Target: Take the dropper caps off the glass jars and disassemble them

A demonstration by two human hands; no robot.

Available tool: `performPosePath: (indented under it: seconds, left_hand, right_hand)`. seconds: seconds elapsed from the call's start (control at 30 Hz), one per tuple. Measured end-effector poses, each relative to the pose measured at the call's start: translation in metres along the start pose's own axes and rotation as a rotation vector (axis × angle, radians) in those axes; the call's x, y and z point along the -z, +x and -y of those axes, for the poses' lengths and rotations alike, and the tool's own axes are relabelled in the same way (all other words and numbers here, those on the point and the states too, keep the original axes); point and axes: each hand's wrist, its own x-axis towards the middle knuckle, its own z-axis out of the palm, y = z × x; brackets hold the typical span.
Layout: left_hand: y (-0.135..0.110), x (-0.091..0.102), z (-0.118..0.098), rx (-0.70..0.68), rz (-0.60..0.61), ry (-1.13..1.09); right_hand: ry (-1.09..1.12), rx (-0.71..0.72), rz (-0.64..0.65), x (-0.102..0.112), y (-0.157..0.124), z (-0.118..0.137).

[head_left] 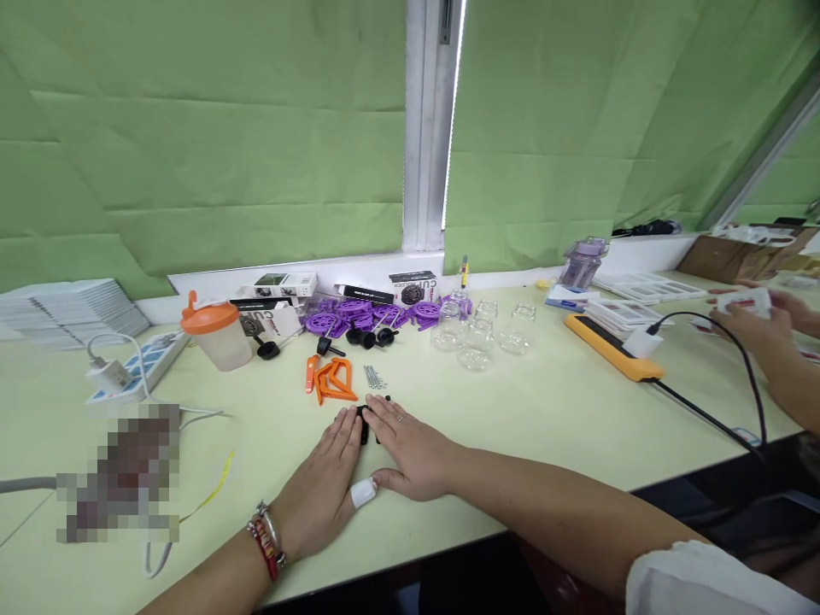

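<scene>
My left hand point(324, 487) lies flat on the pale green table point(544, 410), fingers stretched out, a white bandage on its thumb. My right hand point(410, 453) rests flat beside it, fingers extended, a ring on one finger. Between the two sets of fingertips lie small black parts point(365, 420), touched by both hands and partly covered. Just beyond them sit a bunch of metal screws point(374, 377) and orange plastic pieces point(333, 381). Neither hand grips anything.
Purple wheels point(359, 314), black knobs, boxes and several clear glass cups point(477, 335) stand farther back. An orange-lidded cup point(214, 333) and power strip point(137, 367) are at left. An orange tool point(612, 346) with a black cable lies right, near another person's hands point(762, 320).
</scene>
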Motion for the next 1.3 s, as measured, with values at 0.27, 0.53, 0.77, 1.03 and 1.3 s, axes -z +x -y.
performPosePath:
  seconds: [0.27,0.53,0.77,1.03,1.3]
  left_hand:
    - [0.002,0.004,-0.002,-0.020,0.011,-0.032]
    - [0.001,0.003,0.000,-0.030,0.011,-0.027]
    - [0.002,0.001,0.001,-0.033,0.030,-0.036]
    - [0.002,-0.002,0.000,-0.060,0.037,-0.025]
    - [0.011,-0.011,-0.013,-0.031,0.082,-0.032]
  right_hand:
    - [0.051,-0.035,0.023,-0.001,0.000,-0.001]
    - [-0.004,-0.072,-0.024,0.000,-0.003,0.000]
    - [-0.026,-0.055,0.014,-0.002,-0.002,0.000]
    - [-0.005,-0.047,0.074,-0.003,-0.001,-0.001]
    - [0.018,-0.047,0.084,0.001,-0.018,-0.004]
